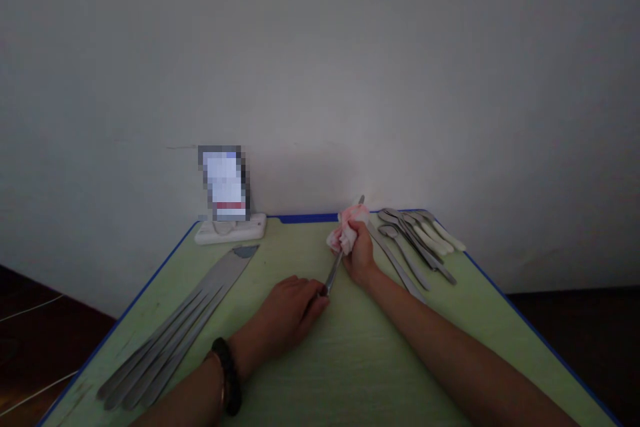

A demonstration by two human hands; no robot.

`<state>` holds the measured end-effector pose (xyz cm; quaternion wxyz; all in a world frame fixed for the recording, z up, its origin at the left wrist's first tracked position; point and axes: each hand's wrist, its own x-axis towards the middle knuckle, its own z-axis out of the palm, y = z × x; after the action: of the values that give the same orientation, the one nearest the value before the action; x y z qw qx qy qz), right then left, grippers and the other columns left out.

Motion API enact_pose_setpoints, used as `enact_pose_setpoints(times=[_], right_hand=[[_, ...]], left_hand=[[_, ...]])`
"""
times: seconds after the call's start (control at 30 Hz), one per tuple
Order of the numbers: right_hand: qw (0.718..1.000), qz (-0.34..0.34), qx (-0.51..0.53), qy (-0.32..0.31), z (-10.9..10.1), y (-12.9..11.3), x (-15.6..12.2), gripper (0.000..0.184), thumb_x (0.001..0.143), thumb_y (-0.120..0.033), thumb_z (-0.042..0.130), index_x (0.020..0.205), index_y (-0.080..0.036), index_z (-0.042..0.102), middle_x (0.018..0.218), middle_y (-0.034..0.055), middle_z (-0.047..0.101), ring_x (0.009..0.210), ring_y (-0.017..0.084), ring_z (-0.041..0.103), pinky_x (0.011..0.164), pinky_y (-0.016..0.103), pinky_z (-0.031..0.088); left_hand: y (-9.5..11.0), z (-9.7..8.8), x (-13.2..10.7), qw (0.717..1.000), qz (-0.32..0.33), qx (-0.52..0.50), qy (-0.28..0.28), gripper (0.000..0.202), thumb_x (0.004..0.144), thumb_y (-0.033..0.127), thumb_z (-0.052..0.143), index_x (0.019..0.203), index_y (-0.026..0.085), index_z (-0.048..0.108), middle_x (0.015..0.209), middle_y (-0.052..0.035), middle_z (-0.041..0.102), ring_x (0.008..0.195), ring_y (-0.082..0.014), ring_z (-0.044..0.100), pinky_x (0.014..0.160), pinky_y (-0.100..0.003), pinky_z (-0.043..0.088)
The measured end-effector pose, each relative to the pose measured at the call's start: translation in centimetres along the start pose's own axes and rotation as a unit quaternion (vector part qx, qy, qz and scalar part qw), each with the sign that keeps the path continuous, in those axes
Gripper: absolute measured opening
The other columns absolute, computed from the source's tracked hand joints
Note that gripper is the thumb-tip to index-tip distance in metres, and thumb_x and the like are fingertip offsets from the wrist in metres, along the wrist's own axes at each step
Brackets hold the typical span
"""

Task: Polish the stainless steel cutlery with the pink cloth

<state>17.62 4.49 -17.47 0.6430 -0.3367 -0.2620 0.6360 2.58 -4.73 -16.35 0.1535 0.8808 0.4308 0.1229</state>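
My left hand (293, 310) rests on the green table (350, 360) with its fingers closed on the handle end of a slim metal utensil (333, 273), probably a knife. My right hand (359, 255) is wrapped around a crumpled white and pink cloth (346, 230) that encloses the utensil's upper part. The utensil's tip (361, 200) sticks out beyond the cloth toward the wall. A dark band sits on my left wrist.
Several long knives (175, 330) lie fanned at the left of the table. Several spoons and other utensils (417, 233) lie at the far right. A white stand (230, 228) holding a blurred-out object sits at the back edge by the wall. Blue trim borders the table.
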Motion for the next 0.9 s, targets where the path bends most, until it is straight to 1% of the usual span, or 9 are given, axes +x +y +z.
enact_pose_setpoints(times=[0.1, 0.17, 0.23, 0.3, 0.43, 0.53, 0.67, 0.77, 0.9], right_hand=[[1.0, -0.001, -0.023, -0.001, 0.1, 0.2, -0.1, 0.023, 0.066, -0.036, 0.046, 0.05, -0.019, 0.05, 0.045, -0.0014, 0.05, 0.041, 0.011, 0.044, 0.043, 0.025, 0.038], [0.996, -0.001, -0.085, -0.018, 0.3, 0.3, -0.5, 0.024, 0.066, -0.036, 0.047, 0.051, -0.018, 0.053, 0.045, 0.0, 0.052, 0.042, 0.012, 0.046, 0.044, 0.025, 0.039], [0.985, -0.007, -0.165, -0.053, 0.5, 0.6, -1.1, 0.026, 0.067, -0.038, 0.048, 0.053, -0.017, 0.055, 0.045, 0.0008, 0.054, 0.043, 0.012, 0.048, 0.045, 0.024, 0.039], [0.971, -0.013, -0.223, -0.088, 0.8, 1.1, -1.9, 0.028, 0.069, -0.04, 0.048, 0.054, -0.017, 0.054, 0.046, 0.0008, 0.055, 0.044, 0.012, 0.047, 0.045, 0.024, 0.038], [0.954, -0.046, -0.271, -0.119, 1.2, 2.2, -3.3, 0.034, 0.073, -0.048, 0.05, 0.055, -0.019, 0.048, 0.05, -0.002, 0.05, 0.046, 0.009, 0.041, 0.045, 0.022, 0.034], [0.947, -0.064, -0.285, -0.138, 1.3, 2.8, -3.8, 0.036, 0.076, -0.051, 0.05, 0.058, -0.019, 0.046, 0.05, -0.003, 0.047, 0.047, 0.009, 0.04, 0.045, 0.022, 0.032], [0.941, -0.07, -0.295, -0.152, 1.4, 2.6, -3.9, 0.037, 0.076, -0.052, 0.051, 0.059, -0.019, 0.047, 0.052, -0.002, 0.048, 0.048, 0.009, 0.04, 0.045, 0.022, 0.032], [0.939, -0.067, -0.3, -0.152, 1.4, 2.4, -4.0, 0.041, 0.076, -0.054, 0.051, 0.058, -0.018, 0.049, 0.051, -0.0013, 0.05, 0.048, 0.01, 0.041, 0.045, 0.022, 0.033], [0.938, -0.057, -0.307, -0.153, 1.2, 2.4, -3.9, 0.045, 0.079, -0.057, 0.047, 0.057, -0.018, 0.05, 0.051, -0.0001, 0.051, 0.048, 0.01, 0.043, 0.045, 0.023, 0.034]], left_hand=[[-0.3, 0.2, 0.1, 0.999, -0.028, -0.017, 0.01, 0.029, 0.095, 0.029, 0.03, 0.093, 0.018, 0.058, 0.086, -0.0055, 0.066, 0.079, -0.018, 0.059, 0.075, -0.03, 0.043], [-0.5, 0.3, 0.2, 0.997, -0.059, -0.035, 0.026, 0.028, 0.094, 0.028, 0.03, 0.092, 0.018, 0.056, 0.081, -0.0047, 0.065, 0.074, -0.0174, 0.058, 0.071, -0.028, 0.043], [-0.8, 0.5, 0.3, 0.993, -0.086, -0.062, 0.042, 0.027, 0.094, 0.028, 0.03, 0.086, 0.019, 0.054, 0.073, -0.0028, 0.062, 0.067, -0.0163, 0.056, 0.066, -0.026, 0.042], [-1.0, 0.5, 0.3, 0.989, -0.1, -0.095, 0.053, 0.029, 0.094, 0.029, 0.028, 0.08, 0.02, 0.05, 0.067, -0.0006, 0.059, 0.061, -0.0149, 0.054, 0.062, -0.024, 0.041], [-1.4, 0.6, 0.1, 0.982, -0.115, -0.129, 0.08, 0.029, 0.093, 0.028, 0.026, 0.072, 0.021, 0.045, 0.062, 0.0003, 0.057, 0.056, -0.0138, 0.053, 0.058, -0.023, 0.039], [-1.6, 0.8, 0.0, 0.984, -0.115, -0.096, 0.094, 0.029, 0.091, 0.026, 0.025, 0.073, 0.021, 0.046, 0.061, -0.0011, 0.057, 0.055, -0.0148, 0.054, 0.056, -0.024, 0.038], [-1.5, 0.8, -0.1, 0.989, -0.11, -0.03, 0.096, 0.029, 0.092, 0.026, 0.025, 0.082, 0.019, 0.051, 0.064, -0.0033, 0.06, 0.055, -0.0162, 0.056, 0.056, -0.025, 0.039], [-1.2, 0.7, -0.1, 0.99, -0.107, -0.011, 0.092, 0.029, 0.093, 0.028, 0.025, 0.087, 0.019, 0.053, 0.066, -0.0038, 0.062, 0.058, -0.0169, 0.059, 0.058, -0.025, 0.041], [-1.0, 0.5, 0.0, 0.99, -0.113, 0.004, 0.082, 0.029, 0.093, 0.029, 0.027, 0.088, 0.019, 0.053, 0.071, -0.0047, 0.065, 0.063, -0.0181, 0.062, 0.059, -0.025, 0.041]])
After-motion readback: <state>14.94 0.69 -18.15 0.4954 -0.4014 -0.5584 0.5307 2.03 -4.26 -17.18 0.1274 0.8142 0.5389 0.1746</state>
